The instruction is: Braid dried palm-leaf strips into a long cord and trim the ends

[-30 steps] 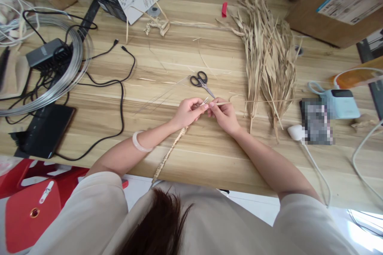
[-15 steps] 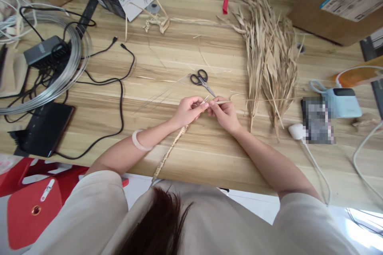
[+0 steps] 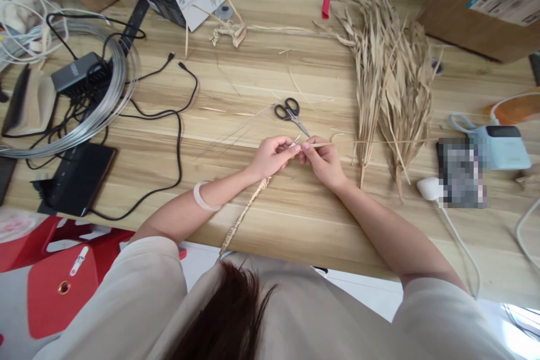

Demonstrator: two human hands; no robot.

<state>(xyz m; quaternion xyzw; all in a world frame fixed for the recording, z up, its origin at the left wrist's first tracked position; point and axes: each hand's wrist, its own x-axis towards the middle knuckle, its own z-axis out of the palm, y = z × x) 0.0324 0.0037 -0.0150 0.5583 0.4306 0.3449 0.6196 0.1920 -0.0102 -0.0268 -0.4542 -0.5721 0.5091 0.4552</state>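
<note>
While our left hand (image 3: 275,156) grips the rope (image 3: 243,217), seemingly by its upper end, mid-frame | our right hand (image 3: 325,164) pinches strip (image 3: 322,145) alongside | rope trails to lower centre | we're likely wrapping | next calls for taut strip, steady left

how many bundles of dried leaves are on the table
2: the left bundle, nearer the scissors, and the right bundle, beside it; more could be hidden where they overlap.
</note>
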